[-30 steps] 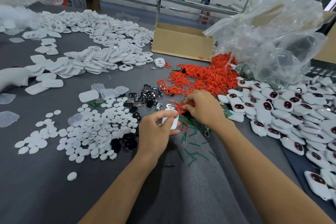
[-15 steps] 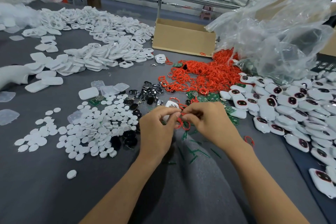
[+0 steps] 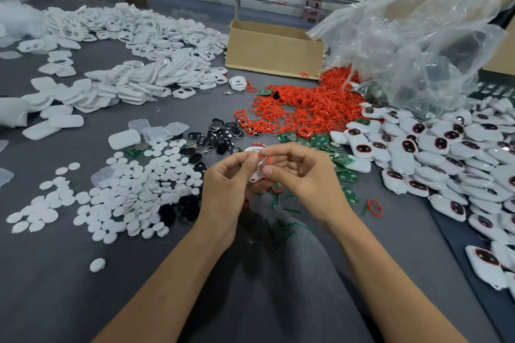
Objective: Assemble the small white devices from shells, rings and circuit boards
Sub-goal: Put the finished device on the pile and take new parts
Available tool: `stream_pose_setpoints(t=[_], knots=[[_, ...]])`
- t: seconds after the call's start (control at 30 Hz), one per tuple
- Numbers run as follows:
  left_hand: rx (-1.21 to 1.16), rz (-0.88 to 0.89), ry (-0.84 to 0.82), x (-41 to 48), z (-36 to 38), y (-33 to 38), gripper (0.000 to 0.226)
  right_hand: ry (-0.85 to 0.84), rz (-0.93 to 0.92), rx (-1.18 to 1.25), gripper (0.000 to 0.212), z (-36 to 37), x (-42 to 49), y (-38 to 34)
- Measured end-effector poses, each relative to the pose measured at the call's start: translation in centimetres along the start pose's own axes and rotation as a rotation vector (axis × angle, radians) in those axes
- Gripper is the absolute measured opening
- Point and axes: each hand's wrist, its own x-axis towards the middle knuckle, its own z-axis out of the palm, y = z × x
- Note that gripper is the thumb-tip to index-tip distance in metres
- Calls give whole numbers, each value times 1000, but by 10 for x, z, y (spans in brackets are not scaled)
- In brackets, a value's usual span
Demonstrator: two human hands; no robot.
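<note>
My left hand (image 3: 227,186) and my right hand (image 3: 303,175) meet above the grey table, fingers curled. Between them sits a small white shell (image 3: 257,172), held by my left hand. My right fingers pinch a red ring (image 3: 266,160) at the top of that shell. A heap of red rings (image 3: 303,108) lies behind my hands. Green circuit boards (image 3: 345,175) are scattered just right of my right hand. Assembled white devices (image 3: 434,153) with dark windows cover the right side.
White round discs (image 3: 133,189) spread on the left, black parts (image 3: 223,136) beyond them. White shells (image 3: 145,64) pile up at the back left. A cardboard box (image 3: 274,50) and a clear plastic bag (image 3: 418,36) stand at the back. One loose red ring (image 3: 374,207) lies at the right.
My right hand left the red ring heap with a ring and came back to the shell in my left hand. Both hands now sit closer to me.
</note>
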Motion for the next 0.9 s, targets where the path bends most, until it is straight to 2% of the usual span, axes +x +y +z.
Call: stream_pose_setpoints(t=[0.07,0.2,0.33,0.43,0.53,0.6,0.73,0.9], knots=[[-62,-27,-35,-1,0,0,14,34,-19,15,28,4,0,1],[-77,-42,-112,-2,1,0,25,107,-100,-103,28,6,-1,2],[-20,-10,-80,-3,1,-1,23,222,-54,-78,25,2,1,1],[89,34,-33,-3,3,-2,32,284,-80,-385,25,-3,0,3],[108,18,-26,-5,5,-2,33,253,-209,-637,30,0,-1,5],[134,-1,-60,-5,5,-2,29,249,-244,-700,32,1,-1,5],[169,-15,-112,-7,3,-1,24,267,-257,-732,29,-1,-2,3],[249,1,-148,-7,3,-1,28,192,-217,-687,29,-3,0,-1]])
